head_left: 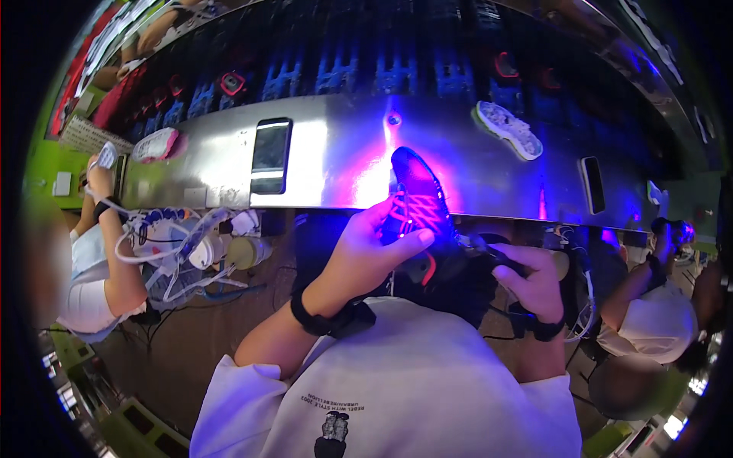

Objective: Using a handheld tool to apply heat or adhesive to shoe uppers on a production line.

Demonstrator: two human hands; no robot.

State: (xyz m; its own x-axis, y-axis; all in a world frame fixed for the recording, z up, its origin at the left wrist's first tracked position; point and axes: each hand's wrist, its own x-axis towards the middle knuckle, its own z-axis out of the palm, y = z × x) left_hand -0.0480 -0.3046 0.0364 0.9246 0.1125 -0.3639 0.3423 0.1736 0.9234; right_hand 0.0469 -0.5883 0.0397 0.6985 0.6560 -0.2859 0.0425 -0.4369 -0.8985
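Note:
My left hand [382, 244] is closed around a dark shoe [416, 198] with laces that look red under violet-blue light. The shoe's toe points away from me, over the near edge of the metal bench. Beside the shoe's right side, my right hand [532, 277] grips a slim dark-handled tool [477, 246]. Its tip is close to the shoe; whether they touch I cannot tell. The lower part of the shoe is in shadow and partly covered by my left hand.
On the metal bench [221, 164] lie a phone [271, 156], a white shoe sole [509, 130], a second phone [592, 185] and a pinkish-white sole [155, 145]. Beyond runs a dark rack [336, 72] with blue-lit slots. Tangled hoses and tubs [206, 248] hang at left. Co-workers sit on both sides.

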